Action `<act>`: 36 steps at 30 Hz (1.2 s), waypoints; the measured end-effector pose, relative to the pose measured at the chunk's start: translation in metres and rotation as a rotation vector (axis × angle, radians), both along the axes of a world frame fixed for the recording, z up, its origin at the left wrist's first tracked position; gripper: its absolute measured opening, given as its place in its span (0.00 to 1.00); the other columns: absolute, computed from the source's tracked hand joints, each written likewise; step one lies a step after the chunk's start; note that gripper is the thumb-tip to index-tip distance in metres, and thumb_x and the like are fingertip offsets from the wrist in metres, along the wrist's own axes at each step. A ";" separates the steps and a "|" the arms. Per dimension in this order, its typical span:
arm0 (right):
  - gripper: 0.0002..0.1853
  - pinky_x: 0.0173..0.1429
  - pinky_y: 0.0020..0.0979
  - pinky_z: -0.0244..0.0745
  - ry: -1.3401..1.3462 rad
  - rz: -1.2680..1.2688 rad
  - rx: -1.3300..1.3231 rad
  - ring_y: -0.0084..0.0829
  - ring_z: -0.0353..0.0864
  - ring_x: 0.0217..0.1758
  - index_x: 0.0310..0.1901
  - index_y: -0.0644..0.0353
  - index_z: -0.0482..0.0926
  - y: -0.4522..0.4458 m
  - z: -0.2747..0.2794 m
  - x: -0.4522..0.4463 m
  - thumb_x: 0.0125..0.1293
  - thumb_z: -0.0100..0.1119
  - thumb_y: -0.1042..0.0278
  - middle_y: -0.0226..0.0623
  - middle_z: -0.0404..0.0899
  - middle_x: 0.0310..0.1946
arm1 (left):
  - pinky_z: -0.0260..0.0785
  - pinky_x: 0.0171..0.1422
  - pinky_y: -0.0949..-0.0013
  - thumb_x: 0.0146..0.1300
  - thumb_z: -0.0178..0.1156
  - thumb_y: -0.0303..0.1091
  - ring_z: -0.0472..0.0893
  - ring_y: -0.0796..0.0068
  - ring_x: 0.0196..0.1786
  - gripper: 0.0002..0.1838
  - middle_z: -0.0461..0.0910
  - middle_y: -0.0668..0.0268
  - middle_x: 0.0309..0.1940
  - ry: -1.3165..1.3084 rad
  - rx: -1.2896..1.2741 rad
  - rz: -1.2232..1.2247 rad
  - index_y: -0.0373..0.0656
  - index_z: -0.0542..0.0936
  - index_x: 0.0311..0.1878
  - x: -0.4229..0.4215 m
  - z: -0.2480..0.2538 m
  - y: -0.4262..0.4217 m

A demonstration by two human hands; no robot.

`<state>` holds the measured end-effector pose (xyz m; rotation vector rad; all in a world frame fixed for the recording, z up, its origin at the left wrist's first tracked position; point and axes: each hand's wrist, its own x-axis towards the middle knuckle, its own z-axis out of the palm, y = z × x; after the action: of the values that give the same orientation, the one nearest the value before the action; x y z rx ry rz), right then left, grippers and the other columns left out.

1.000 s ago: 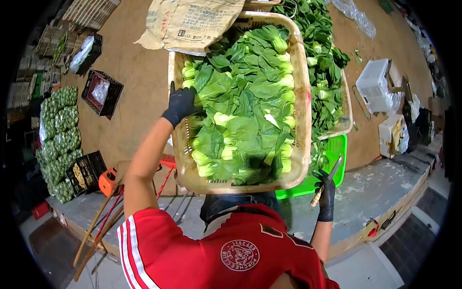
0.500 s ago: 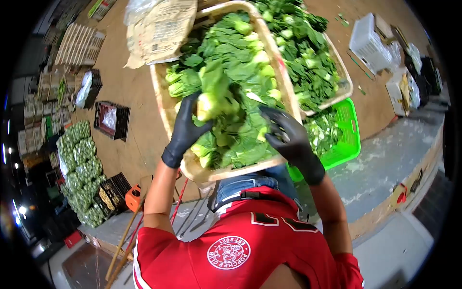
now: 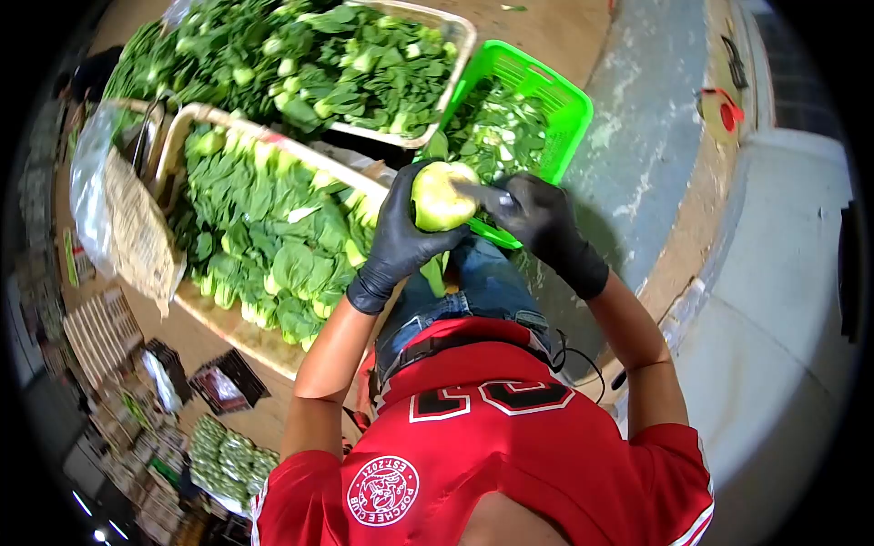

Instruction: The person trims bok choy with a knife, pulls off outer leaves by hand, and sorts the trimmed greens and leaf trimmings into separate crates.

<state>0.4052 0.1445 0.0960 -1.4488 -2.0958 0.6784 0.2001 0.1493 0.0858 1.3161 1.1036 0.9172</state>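
My left hand [image 3: 405, 232], in a black glove, is closed round a bok choy [image 3: 444, 196] with its pale base turned up. My right hand [image 3: 546, 223], also gloved, is closed on a knife [image 3: 484, 194] whose blade touches that base. Beyond both hands, a green basket [image 3: 572, 114] holds loose leaves and cut pieces. To the left, a cream crate [image 3: 205, 314] contains rows of bok choy, and another pale crate [image 3: 464, 41] behind it is heaped with more.
A paper sack [image 3: 137, 223] and clear plastic lie at the first crate's left end. Dark crates [image 3: 228, 380] and bagged greens [image 3: 228, 460] are at lower left. A red tape roll [image 3: 728, 114] lies on the ledge at right.
The view has swung to the right. The bok choy has been lifted away from the crate in my left hand, and the knife in my right hand now meets its base.
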 end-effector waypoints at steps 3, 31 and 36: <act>0.11 0.23 0.38 0.68 -0.130 0.020 0.128 0.41 0.74 0.20 0.21 0.56 0.71 -0.012 0.002 0.022 0.48 0.62 0.62 0.39 0.71 0.18 | 0.64 0.58 0.58 0.35 0.74 0.37 0.72 0.52 0.53 0.43 0.72 0.49 0.48 0.203 0.105 -0.147 0.33 0.65 0.56 0.019 -0.012 0.012; 0.41 0.57 0.28 0.65 0.525 -0.174 -0.424 0.31 0.70 0.54 0.61 0.67 0.59 -0.022 -0.028 0.069 0.49 0.69 0.61 0.45 0.70 0.52 | 0.60 0.59 0.56 0.36 0.75 0.49 0.69 0.52 0.52 0.47 0.69 0.49 0.46 0.299 0.009 -0.396 0.32 0.63 0.55 0.081 -0.022 0.016; 0.37 0.53 0.28 0.67 0.598 0.019 -0.649 0.27 0.72 0.48 0.56 0.67 0.65 -0.015 -0.027 0.070 0.47 0.71 0.58 0.41 0.74 0.46 | 0.62 0.60 0.62 0.43 0.71 0.54 0.70 0.58 0.56 0.46 0.70 0.49 0.51 0.167 -0.108 -0.604 0.33 0.62 0.58 0.061 -0.021 0.029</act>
<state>0.4757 0.1299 0.0686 -1.2884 -1.4765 1.6717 0.2606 0.1788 0.0653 1.5326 0.7884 0.3015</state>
